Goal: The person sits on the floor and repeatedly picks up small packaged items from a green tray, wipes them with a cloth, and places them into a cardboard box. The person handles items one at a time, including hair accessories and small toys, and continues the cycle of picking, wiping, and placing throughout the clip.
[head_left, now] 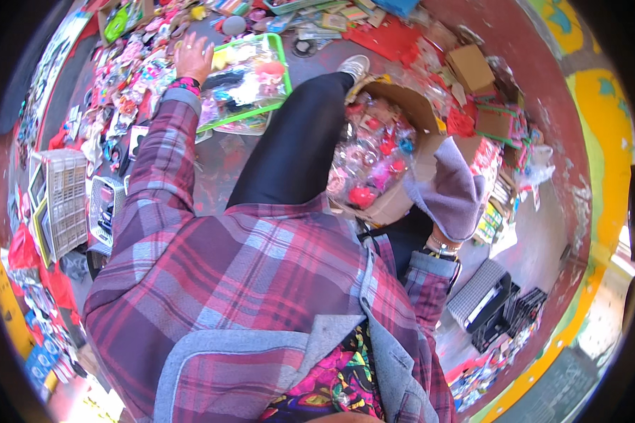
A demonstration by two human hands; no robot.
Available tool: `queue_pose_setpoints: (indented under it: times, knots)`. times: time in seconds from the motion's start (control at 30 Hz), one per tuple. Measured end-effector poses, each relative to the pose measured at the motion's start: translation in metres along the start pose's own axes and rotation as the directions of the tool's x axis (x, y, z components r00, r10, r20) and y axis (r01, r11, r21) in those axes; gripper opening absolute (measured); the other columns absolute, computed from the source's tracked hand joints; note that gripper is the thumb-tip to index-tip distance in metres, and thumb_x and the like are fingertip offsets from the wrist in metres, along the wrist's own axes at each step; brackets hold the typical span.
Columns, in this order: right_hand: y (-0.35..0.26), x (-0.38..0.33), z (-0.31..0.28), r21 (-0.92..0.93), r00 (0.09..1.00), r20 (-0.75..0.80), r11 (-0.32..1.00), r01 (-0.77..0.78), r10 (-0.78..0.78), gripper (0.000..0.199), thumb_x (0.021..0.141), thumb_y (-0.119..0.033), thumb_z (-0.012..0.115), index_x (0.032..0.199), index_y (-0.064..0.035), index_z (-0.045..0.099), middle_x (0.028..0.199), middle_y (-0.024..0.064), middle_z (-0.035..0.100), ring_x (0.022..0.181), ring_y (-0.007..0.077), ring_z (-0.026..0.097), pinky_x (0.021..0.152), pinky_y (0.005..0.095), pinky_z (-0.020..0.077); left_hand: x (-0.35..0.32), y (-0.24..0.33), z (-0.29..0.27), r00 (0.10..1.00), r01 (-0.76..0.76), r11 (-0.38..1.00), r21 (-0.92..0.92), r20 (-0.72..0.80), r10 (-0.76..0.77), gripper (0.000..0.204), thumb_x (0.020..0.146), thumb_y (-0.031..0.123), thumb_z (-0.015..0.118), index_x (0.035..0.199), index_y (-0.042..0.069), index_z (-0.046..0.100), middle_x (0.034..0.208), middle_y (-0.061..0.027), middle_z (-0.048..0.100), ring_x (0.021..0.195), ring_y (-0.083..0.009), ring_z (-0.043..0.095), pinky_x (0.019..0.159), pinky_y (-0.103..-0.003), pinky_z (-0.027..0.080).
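Left hand [194, 59] — fingers spread, just beside the green-rimmed tray [286, 69]. Right hand [444, 237] — mostly hidden by greyish-purple cloth [450, 190]; grip cannot be determined.

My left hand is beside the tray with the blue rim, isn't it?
Not quite: the tray has a green rim, not a blue one, as the head view shows. Your left hand is indeed beside it.
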State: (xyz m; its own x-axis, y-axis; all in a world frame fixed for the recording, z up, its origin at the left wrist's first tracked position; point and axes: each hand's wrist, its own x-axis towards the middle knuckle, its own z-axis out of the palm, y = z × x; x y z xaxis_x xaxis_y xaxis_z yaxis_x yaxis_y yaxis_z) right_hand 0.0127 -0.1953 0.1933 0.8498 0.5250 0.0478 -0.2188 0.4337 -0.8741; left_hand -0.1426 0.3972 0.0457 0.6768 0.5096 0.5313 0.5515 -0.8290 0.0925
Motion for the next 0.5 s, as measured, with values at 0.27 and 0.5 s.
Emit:
queue_pose_setpoints:
  times: [0.27, 0.5]
  knots:
    - [0.017, -0.014, -0.086, 0.36, 0.997, 0.016, 0.931, 0.059, -0.07, 0.049, 0.091, -0.036, 0.035, 0.131, -0.0085, 0.03, 0.136, 0.0106, 0.032, 0.125, 0.0277, 0.03, 0.104, 0.0461, 0.0232, 0.075, 0.266, -0.1, 0.907, -0.217, 0.63, -0.746, 0.085, 0.413, 0.023, 0.086, 0.022, 0.05, 0.102, 0.007, 0.058, 0.101, -0.0123, 0.06, 0.094, -0.0292, 0.056, 0.082, -0.034, 0.044]
    - [0.026, -0.005, -0.098, -0.089, 0.959, -0.274, 0.994, 0.056, -0.079, 0.047, 0.091, -0.035, 0.033, 0.13, -0.0074, 0.034, 0.135, 0.011, 0.034, 0.124, 0.0291, 0.031, 0.105, 0.0487, 0.0207, -0.016, 0.414, 0.039, 0.34, -0.527, 0.489, -0.695, 0.355, 0.871, 0.009, 0.074, 0.013, 0.054, 0.077, 0.005, 0.057, 0.075, -0.0121, 0.059, 0.076, -0.0285, 0.059, 0.067, -0.037, 0.047]
